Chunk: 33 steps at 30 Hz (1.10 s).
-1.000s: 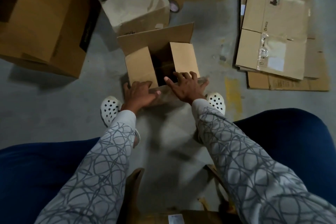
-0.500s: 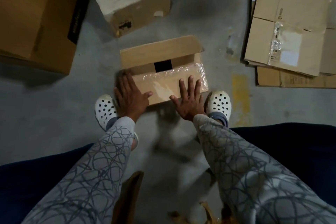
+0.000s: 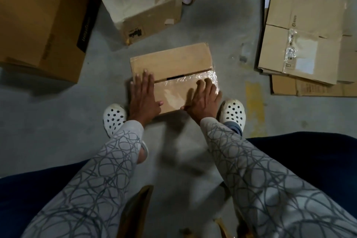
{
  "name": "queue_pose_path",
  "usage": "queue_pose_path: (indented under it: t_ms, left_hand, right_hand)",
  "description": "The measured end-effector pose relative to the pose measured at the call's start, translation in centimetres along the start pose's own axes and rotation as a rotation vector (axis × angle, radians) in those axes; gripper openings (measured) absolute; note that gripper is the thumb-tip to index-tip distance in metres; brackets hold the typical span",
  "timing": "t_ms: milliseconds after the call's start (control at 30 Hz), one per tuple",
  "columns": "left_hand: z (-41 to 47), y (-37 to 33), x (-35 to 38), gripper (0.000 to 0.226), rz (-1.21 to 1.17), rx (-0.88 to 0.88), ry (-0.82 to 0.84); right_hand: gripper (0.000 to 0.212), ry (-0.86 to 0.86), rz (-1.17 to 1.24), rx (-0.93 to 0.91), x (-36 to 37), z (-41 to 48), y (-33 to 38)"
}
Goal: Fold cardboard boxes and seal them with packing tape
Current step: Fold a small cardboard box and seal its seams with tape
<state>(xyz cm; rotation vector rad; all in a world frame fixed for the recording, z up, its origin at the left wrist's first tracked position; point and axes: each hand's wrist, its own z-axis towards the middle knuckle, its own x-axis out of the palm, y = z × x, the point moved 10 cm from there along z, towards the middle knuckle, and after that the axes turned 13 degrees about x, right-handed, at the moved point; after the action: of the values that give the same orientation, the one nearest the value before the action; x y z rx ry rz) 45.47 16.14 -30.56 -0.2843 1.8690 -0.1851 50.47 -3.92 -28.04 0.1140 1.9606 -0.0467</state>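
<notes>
Grip empty: left hand [image 3: 144,96], right hand [image 3: 203,100] press flat on one box [image 3: 170,61], fingers straight.

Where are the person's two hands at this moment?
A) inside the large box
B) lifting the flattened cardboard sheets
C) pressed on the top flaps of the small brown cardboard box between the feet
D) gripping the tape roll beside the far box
C: the left hand and right hand both lie on the folded-down flaps of the small brown cardboard box.

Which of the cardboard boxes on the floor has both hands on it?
The small middle box: left hand and right hand press flat on its flaps. The pale box and large box behind it are untouched.
</notes>
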Motion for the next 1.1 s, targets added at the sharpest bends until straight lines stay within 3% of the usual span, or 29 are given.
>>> queue_pose_path:
  t_ms: [67, 133, 200, 300, 433, 733, 833, 900, 1000, 1067, 1100]
  left_hand:
    - [-0.2, 0.6, 2.2, 0.102, -0.106, 0.006, 0.067]
    - [-0.2, 0.9, 3.2, 0.096, -0.157, 0.003, 0.068]
    - [-0.1, 1.1, 3.4, 0.092, -0.143, 0.013, 0.029]
    - [-0.3, 0.8, 3.0, 0.086, -0.069, 0.025, -0.104]
    - [-0.4, 0.8, 3.4, 0.081, -0.036, 0.0, -0.254]
    - [-0.3, 0.7, 2.9, 0.079, -0.07, -0.025, -0.327]
    - [-0.9, 1.4, 2.8, 0.073, -0.021, -0.181, -0.325]
    - [-2.2, 2.2, 2.6, 0.062, -0.127, -0.337, -0.426]
    - [-3.5, 2.4, 3.0, 0.052, -0.276, -0.486, -0.551]
    - [-3.8, 2.1, 3.4, 0.049, -0.331, -0.538, -0.572]
    - [-3.9, 2.0, 3.4, 0.049, -0.367, -0.556, -0.59]
  right_hand:
    - [0.106, 0.051, -0.011, -0.07, -0.4, 1.4, 1.6]
    - [0.137, 0.142, -0.118, -0.207, -0.2, 2.7, 3.2]
    - [0.148, 0.25, -0.154, -0.306, 1.1, 3.5, 3.7]
    - [0.132, 0.301, -0.101, -0.282, 3.9, 4.1, 3.0]
    - [0.104, 0.157, -0.041, -0.252, 5.3, 4.8, 3.1]
    - [0.102, 0.074, -0.001, -0.249, 4.7, 4.7, 3.3]
    - [0.104, 0.153, 0.024, -0.251, 4.9, 4.7, 3.4]
    - [0.106, 0.2, 0.071, -0.254, 4.6, 4.5, 3.5]
    - [0.098, 0.052, 0.166, -0.107, 2.3, 4.6, 1.8]
    - [0.099, -0.029, 0.265, 0.222, 1.7, 4.1, -1.7]
    - [0.104, 0.023, 0.373, 0.385, 2.3, 3.6, -3.3]
